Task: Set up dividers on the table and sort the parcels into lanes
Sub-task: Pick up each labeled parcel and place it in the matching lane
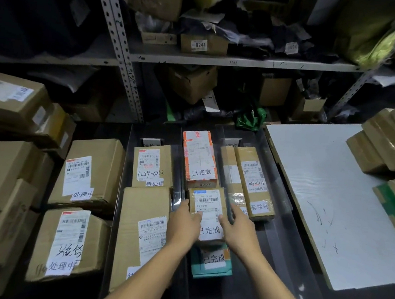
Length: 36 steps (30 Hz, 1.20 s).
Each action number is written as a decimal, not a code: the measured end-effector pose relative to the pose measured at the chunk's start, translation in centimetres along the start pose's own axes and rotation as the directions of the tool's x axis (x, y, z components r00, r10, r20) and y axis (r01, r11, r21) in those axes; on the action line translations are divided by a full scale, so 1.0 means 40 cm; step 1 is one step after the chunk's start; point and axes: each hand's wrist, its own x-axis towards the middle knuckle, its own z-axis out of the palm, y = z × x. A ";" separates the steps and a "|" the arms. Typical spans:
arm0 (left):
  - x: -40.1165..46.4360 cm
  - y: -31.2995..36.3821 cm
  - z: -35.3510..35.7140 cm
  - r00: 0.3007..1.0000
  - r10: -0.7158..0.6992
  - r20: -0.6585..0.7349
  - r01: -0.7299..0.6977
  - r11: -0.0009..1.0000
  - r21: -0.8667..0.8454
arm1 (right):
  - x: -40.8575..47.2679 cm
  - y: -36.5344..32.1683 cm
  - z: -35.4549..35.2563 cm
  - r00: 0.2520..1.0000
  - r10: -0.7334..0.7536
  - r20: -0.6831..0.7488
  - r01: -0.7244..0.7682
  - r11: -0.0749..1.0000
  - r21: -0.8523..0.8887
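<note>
Both hands grasp one small brown parcel (207, 210) in the third lane from the left: left hand (185, 223) wraps its left edge, right hand (238, 225) wraps its right edge, thumbs on top over the label. The parcel's long axis runs near-to-far along the lane, label up, text reading from the near side.

That lane holds three parcels in a row: an orange-and-white parcel (199, 158) at the far end, the held one in the middle, a teal parcel (212, 263) nearest, partly under the forearms.

Second lane: two brown boxes, far one (151, 166) and near one (141, 238), both long axis near-to-far.

Leftmost lane: two larger boxes, far (90, 172) and near (69, 245).

Right lane: two slim long parcels (249, 180) side by side, touching, pointing near-to-far.

Clear dividers (178, 191) stand between the lanes; exact count unclear.

A white board (319, 197) lies right of the lanes. Stacked boxes (5, 155) at far left.
</note>
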 end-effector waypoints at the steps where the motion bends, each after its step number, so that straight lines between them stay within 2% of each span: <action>1: -0.004 0.007 -0.016 0.999 0.030 -0.017 -0.031 0.999 -0.035 | -0.004 -0.022 -0.002 0.998 -0.054 -0.031 0.055 0.999 0.003; 5: -0.018 0.032 -0.116 0.992 0.111 -0.058 -0.118 0.980 -0.158 | -0.023 -0.132 0.011 0.982 -0.180 -0.052 0.184 0.981 0.069; 11: -0.058 -0.009 -0.351 0.971 0.170 -0.170 -0.206 0.952 -0.227 | -0.061 -0.312 0.129 0.943 -0.328 0.064 0.309 0.928 0.208; 18: -0.123 -0.206 -0.656 0.927 0.011 -0.375 -0.157 0.919 -0.361 | -0.130 -0.505 0.405 0.858 -0.431 0.281 0.377 0.898 0.227; 24: -0.132 -0.418 -0.901 0.862 -0.143 -0.486 -0.073 0.914 -0.399 | -0.188 -0.625 0.677 0.812 -0.355 0.463 0.257 0.930 0.264; 27: -0.085 -0.514 -1.014 0.841 -0.181 -0.510 -0.044 0.917 -0.397 | -0.188 -0.682 0.817 0.814 -0.289 0.503 0.169 0.948 0.271; 32: 0.058 -0.625 -1.149 0.830 -0.197 -0.521 0.058 0.961 -0.271 | -0.133 -0.776 1.017 0.883 -0.224 0.413 0.193 0.974 0.116; 36: 0.164 -0.654 -1.178 0.886 -0.207 -0.415 0.098 0.958 -0.268 | -0.105 -0.802 1.110 0.922 -0.185 0.340 0.213 0.976 -0.047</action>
